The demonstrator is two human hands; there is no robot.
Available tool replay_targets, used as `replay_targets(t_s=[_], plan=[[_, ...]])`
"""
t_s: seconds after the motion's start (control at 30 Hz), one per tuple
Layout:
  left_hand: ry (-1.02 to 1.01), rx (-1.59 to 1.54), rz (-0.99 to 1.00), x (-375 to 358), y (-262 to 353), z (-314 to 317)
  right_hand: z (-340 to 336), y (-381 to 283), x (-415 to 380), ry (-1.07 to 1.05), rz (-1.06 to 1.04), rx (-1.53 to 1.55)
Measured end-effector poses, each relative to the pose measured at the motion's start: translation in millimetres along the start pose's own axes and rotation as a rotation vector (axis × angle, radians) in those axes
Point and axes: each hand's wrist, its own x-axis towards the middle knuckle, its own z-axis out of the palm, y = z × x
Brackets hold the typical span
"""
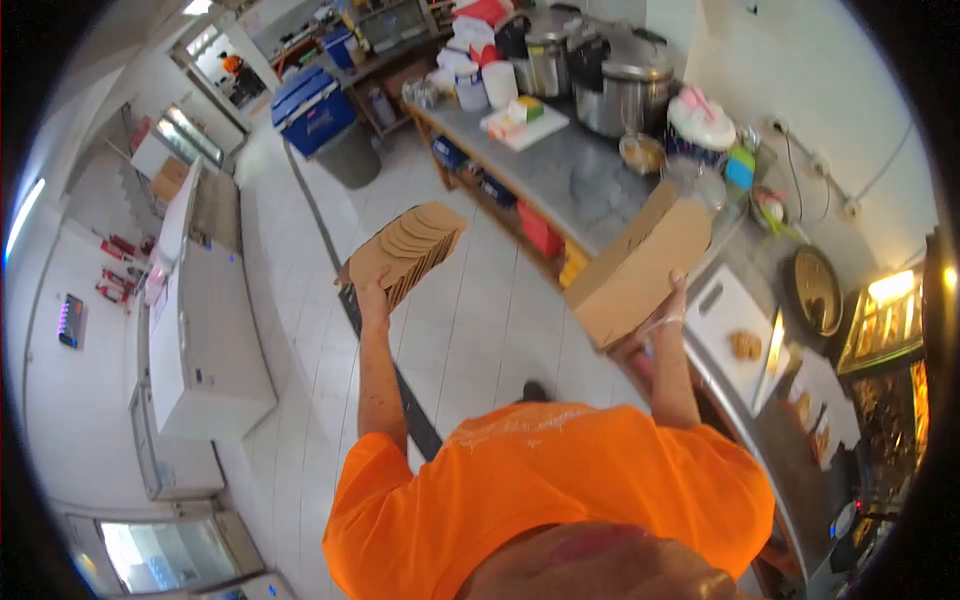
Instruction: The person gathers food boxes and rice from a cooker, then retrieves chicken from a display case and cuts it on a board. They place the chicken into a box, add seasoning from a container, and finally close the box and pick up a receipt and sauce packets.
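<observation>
My left hand (373,293) grips a stack of brown cardboard pieces (415,235), fanned out with rounded ends, above the tiled floor. Its fingers are mostly hidden under the stack. On the other side, my right hand (672,300) holds a larger brown cardboard bundle (640,265) by its near edge, close to the front of the metal counter (600,185). The two cardboard bundles are apart. Right of my right hand, a white cutting board (712,325) carries a brown food piece (745,346) and a knife (773,345).
Large steel pots (625,95), a patterned container (700,125) and a pan (812,290) stand along the wall. A lit glass cabinet (885,320) is at the right. Beyond the counter are a blue cooler (305,110) and a grey bin (350,157). White freezers (205,330) line the left.
</observation>
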Motion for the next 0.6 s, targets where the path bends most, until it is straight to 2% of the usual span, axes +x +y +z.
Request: replay_targets(t_s=[0.07, 0.1, 0.13, 0.2, 0.23, 0.27, 0.33, 0.4, 0.43, 0.47, 0.5, 0.53, 0.57, 0.6], plan=[[-0.043, 0.116, -0.004, 82, -5, 27, 8, 31, 71, 0.041, -0.185, 0.004], [-0.096, 0.313, 0.055, 152, -27, 36, 29, 43, 112, 0.049, -0.252, -0.090], [-0.154, 0.522, 0.116, 216, -46, 41, 56, 57, 138, 0.065, -0.232, -0.087], [-0.183, 0.472, 0.286, 278, -19, 109, 131, 80, 188, -0.104, -0.663, -0.331], [-0.230, 0.455, 0.238, 337, -33, 125, 167, 92, 222, -0.165, -0.684, -0.366], [-0.276, 0.435, 0.190, 399, -59, 138, 198, 106, 257, -0.227, -0.705, -0.402], [-0.309, 0.772, 0.240, 546, -150, 153, 227, 152, 353, -0.326, -0.732, -0.403], [-0.271, 0.741, -0.019, 536, -82, 228, 261, 197, 451, -0.384, -0.702, -0.412], [-0.236, 0.905, 0.071, 599, -128, 246, 277, 216, 506, -0.388, -0.713, -0.384], [-0.199, 1.068, 0.155, 664, -176, 259, 290, 235, 559, -0.395, -0.818, -0.539], [-0.330, 1.119, 0.315, 683, -177, 274, 304, 250, 601, -0.390, -0.913, -0.696], [-0.469, 1.164, 0.466, 690, -173, 289, 319, 256, 634, -0.377, -0.903, -0.679], [-0.482, 1.184, 0.452, 696, -168, 308, 327, 260, 655, -0.304, -0.891, -0.943], [-0.563, 1.345, 0.495, 696, -161, 327, 330, 266, 673, -0.232, -0.858, -1.214]])
